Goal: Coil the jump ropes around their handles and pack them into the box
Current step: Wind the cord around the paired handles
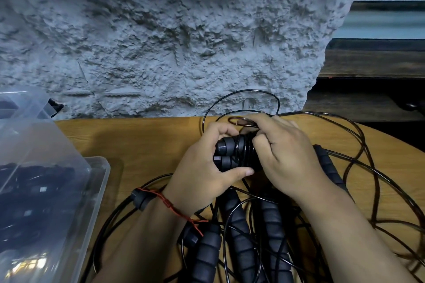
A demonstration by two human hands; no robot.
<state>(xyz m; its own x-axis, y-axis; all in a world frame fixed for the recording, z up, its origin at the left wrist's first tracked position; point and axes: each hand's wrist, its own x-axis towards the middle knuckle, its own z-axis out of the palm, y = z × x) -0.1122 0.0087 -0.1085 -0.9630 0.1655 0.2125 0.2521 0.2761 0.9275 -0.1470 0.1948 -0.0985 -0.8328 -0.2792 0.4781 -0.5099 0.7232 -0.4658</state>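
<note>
My left hand (202, 165) grips a pair of black ribbed jump-rope handles (226, 153) held side by side above the wooden table (142, 142). Thin black cord (245, 149) is wound several turns around their middle. My right hand (285, 156) holds the other end of the handles and pinches the cord near a small loop (241, 120) at the top. A loose arc of the same cord (241, 94) rises behind the hands. The clear plastic box (57, 213) at the left holds dark coiled ropes.
Several more black foam handles (239, 236) and tangled cords (372, 167) lie on the table below and right of my hands. The box's clear lid (25, 108) stands open at the far left. A rough grey wall (161, 41) runs just behind the table edge.
</note>
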